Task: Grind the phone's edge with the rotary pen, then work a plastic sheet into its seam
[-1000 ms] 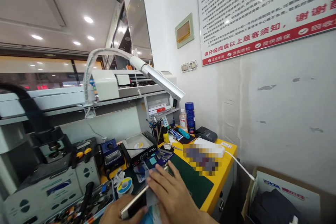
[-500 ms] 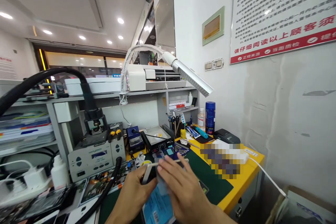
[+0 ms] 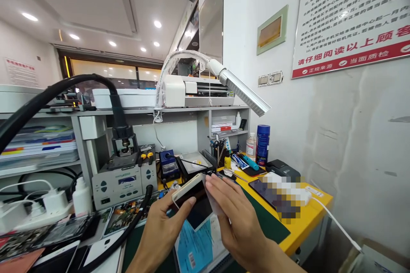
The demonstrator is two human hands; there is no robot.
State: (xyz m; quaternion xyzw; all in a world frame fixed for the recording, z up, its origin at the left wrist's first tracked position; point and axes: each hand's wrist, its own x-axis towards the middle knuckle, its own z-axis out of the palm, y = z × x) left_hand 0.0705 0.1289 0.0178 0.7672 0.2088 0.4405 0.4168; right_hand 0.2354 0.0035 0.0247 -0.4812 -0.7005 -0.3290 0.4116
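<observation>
A phone with a light frame and dark screen (image 3: pixel 196 205) is tilted above the bench. My left hand (image 3: pixel 163 226) grips its left end, thumb across the screen. At the phone's right edge, my right hand (image 3: pixel 235 213) has its fingers pressed together against a thin, pale, see-through sheet (image 3: pixel 213 198). Its palm side is hidden. Below both hands lies a blue packet with a barcode (image 3: pixel 194 249), on the green mat (image 3: pixel 267 219).
On the left stand a grey soldering station (image 3: pixel 120 183) with a black hose, a white bottle (image 3: pixel 82 198) and a tray of circuit boards (image 3: pixel 126 215). A blue can (image 3: pixel 263 145), a dark phone (image 3: pixel 265 192) and a white cable (image 3: pixel 336 222) are on the right.
The phone has turned so that its dark screen now shows. My right hand has moved from over it to its right edge with the sheet. The view has shifted slightly left.
</observation>
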